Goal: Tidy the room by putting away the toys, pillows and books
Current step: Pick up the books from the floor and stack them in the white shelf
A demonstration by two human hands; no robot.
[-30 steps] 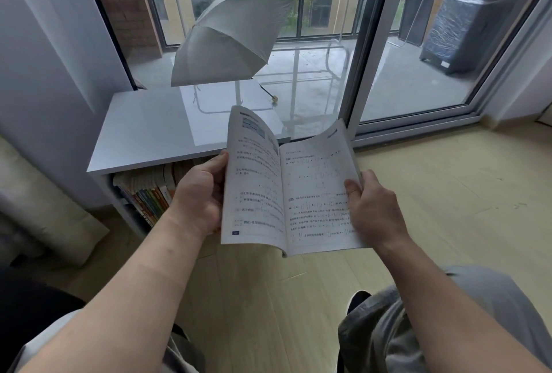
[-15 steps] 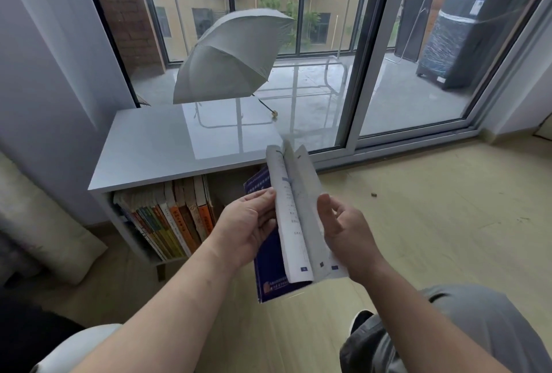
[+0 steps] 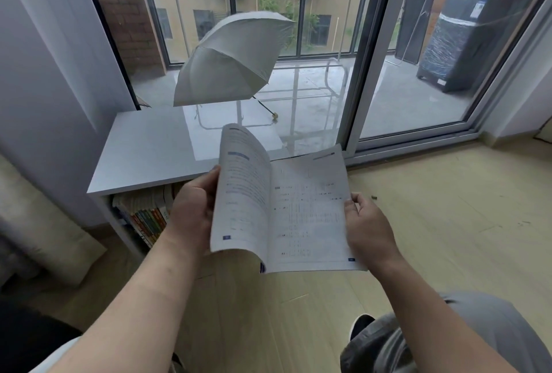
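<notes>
The left grip (image 3: pixel 191 211) was curled round the 9 o'clock edge of an open book (image 3: pixel 298 208), thumb lying along the page margin and the fingers hidden behind the cover. The right grip (image 3: pixel 369 229) pinched the opposite edge at about 4 o'clock, thumb on top of the printed page and the other fingers tucked under it. Between the two grips the book hung in the air above the floor (image 3: pixel 448 223), touching nothing else. Its right page lay nearly flat, and its left pages bowed up into a curve that rose toward 12 o'clock. A sliver of blue cover showed at the bottom of the spine.

Just past the left grip, at 10 o'clock, stood a low white worktop (image 3: pixel 143 151), its far edge against the window. Under it, at 9 o'clock of the left grip, a row of books (image 3: pixel 143 217) stood leaning on a shelf, partly hidden by the wrist. At 12 o'clock, beyond the glass, an open grey umbrella (image 3: pixel 230 59) lay tilted on the balcony. At 2 o'clock, well apart, was a dark box (image 3: pixel 475 38) wrapped in plastic film. At 5 o'clock of the right grip showed a grey trouser knee (image 3: pixel 478 328) and a dark shoe (image 3: pixel 361 325).
</notes>
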